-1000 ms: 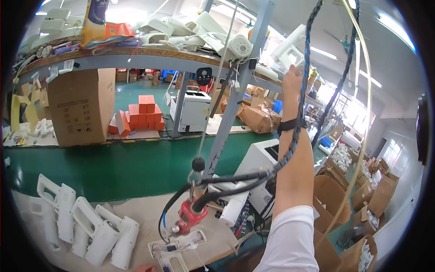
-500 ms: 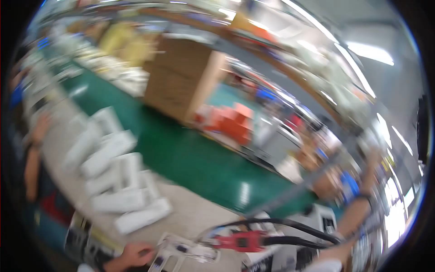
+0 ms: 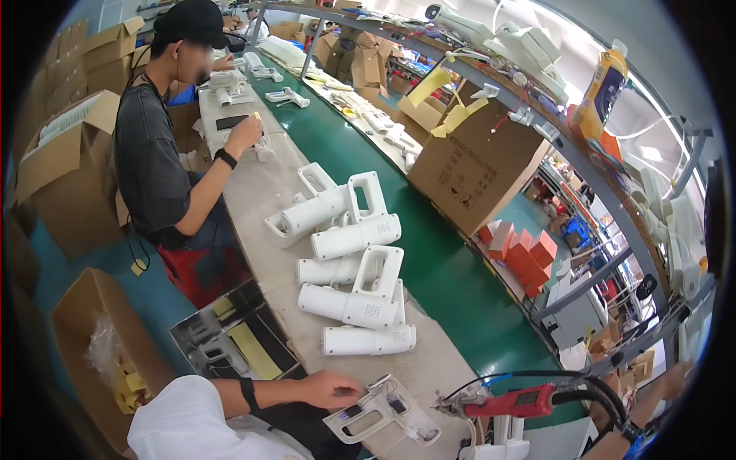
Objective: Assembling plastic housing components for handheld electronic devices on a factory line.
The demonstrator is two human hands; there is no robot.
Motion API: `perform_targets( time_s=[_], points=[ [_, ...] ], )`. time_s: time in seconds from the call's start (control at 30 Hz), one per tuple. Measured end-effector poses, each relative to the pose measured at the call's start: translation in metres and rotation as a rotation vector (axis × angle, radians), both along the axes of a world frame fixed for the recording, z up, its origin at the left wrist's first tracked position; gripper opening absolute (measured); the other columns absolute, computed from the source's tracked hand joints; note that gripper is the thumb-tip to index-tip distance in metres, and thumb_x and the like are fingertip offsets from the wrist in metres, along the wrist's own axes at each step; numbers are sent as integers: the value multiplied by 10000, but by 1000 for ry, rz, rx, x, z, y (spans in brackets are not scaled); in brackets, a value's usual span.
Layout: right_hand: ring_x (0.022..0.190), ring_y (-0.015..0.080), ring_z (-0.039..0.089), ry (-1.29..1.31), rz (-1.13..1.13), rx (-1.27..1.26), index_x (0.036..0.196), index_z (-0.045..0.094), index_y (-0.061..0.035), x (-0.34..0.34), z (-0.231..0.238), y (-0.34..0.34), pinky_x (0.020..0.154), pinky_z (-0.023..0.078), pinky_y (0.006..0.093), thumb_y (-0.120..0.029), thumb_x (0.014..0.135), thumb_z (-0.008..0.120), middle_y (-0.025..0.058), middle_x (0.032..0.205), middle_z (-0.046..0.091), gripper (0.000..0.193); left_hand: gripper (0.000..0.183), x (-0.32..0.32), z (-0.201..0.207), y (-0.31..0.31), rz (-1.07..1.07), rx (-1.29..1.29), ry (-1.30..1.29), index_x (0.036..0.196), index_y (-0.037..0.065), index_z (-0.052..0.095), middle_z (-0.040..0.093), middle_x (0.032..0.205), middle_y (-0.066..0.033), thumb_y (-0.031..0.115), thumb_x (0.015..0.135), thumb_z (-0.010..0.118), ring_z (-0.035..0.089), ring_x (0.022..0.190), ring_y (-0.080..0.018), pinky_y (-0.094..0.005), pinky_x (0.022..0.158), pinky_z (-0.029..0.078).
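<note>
My left hand (image 3: 333,389) is beside a white plastic housing half (image 3: 383,418) with a loop handle. Its fingers are curled together; anything they hold is too small to make out. The housing lies with its inside up, showing wires and small dark parts. My right hand (image 3: 675,382) reaches out at the far right, smeared, its fingers unclear. Between my hands, a red power tool (image 3: 512,402) with a metal tip and black cables points left over the housing. Several white handheld device bodies (image 3: 356,236) are piled on the bench beyond my left hand.
A co-worker (image 3: 165,146) sits at the bench (image 3: 264,222), far left. An open carton (image 3: 107,337) and a black tray (image 3: 234,330) stand near my left side. A large carton (image 3: 479,157) and orange boxes (image 3: 521,253) lie across the green surface (image 3: 437,264). A loaded shelf (image 3: 529,107) hangs overhead.
The view has turned leftward and steadied, so the co-worker and cartons now show. My right hand has shifted lower and farther to the right. My left hand stays by the housing.
</note>
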State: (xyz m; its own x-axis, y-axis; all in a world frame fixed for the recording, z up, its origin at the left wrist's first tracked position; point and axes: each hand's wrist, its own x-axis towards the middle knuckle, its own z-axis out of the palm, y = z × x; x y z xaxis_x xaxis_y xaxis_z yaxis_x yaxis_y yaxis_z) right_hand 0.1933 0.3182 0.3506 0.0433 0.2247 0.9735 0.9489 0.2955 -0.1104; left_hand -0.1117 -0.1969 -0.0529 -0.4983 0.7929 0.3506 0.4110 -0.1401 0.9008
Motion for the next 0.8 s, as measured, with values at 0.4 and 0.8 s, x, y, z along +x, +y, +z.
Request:
perform_targets(
  time_s=[0.4, 0.8],
  points=[
    [1105, 213, 565, 718, 1049, -263, 1377, 392, 9, -48, -136, -211, 860, 456, 316, -273, 971, 492, 112, 1286, 547, 505, 121, -45, 103, -66, 324, 151, 150, 931, 36, 702, 707, 828, -93, 106, 832, 697, 686, 741, -177, -297, 681, 539],
    [1179, 234, 490, 779, 1039, -137, 1394, 388, -82, 4, -204, -218, 913, 428, 410, -421, 979, 433, 80, 1397, 453, 538, 168, -158, 91, -108, 870, 157, -96, 1057, -12, 649, 663, 897, -55, 48, 908, 602, 632, 776, -134, -271, 724, 529]
  ],
)
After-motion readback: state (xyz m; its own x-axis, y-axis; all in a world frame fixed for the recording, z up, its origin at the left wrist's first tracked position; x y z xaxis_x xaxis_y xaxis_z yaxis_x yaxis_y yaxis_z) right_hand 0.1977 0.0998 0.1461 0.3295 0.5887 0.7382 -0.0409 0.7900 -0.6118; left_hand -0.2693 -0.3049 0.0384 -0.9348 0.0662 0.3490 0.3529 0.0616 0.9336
